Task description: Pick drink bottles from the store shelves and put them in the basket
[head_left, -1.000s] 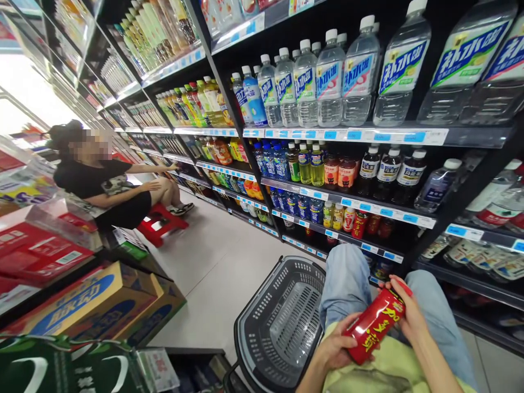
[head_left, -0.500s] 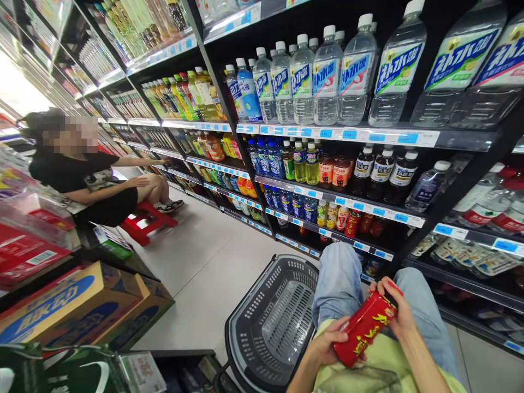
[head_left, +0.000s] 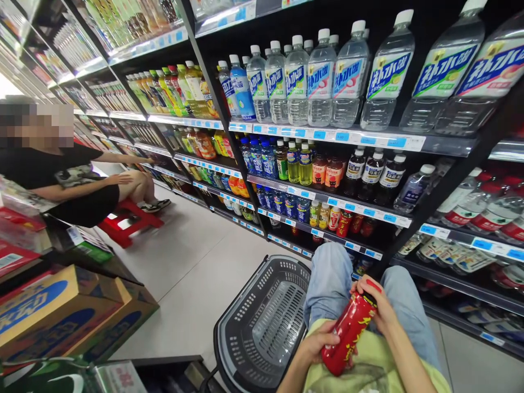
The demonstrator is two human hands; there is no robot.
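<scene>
A red drink bottle (head_left: pixel 347 337) with yellow lettering and a dark cap lies tilted above my lap, between both hands. My left hand (head_left: pixel 323 339) grips its lower end, thumb across the label. Around the cap end, my right hand (head_left: pixel 373 297) is closed, its fingers partly hiding the cap. A red mark shows on the back of that hand. To the left of my knees stands a grey shopping basket (head_left: pixel 224 327) with slotted sides and nothing inside it.
Shelves (head_left: pixel 347 134) of bottled drinks rise in front and to the right. At the left a person (head_left: pixel 90 180) sits on a red stool (head_left: pixel 126 224), one arm stretched to the shelves. Cardboard boxes (head_left: pixel 53 311) are stacked at the lower left, beside the tiled floor (head_left: pixel 192 256).
The bottle has turned a little more upright in my hands, and its lettering faces more to the right. The view has shifted slightly to the right.
</scene>
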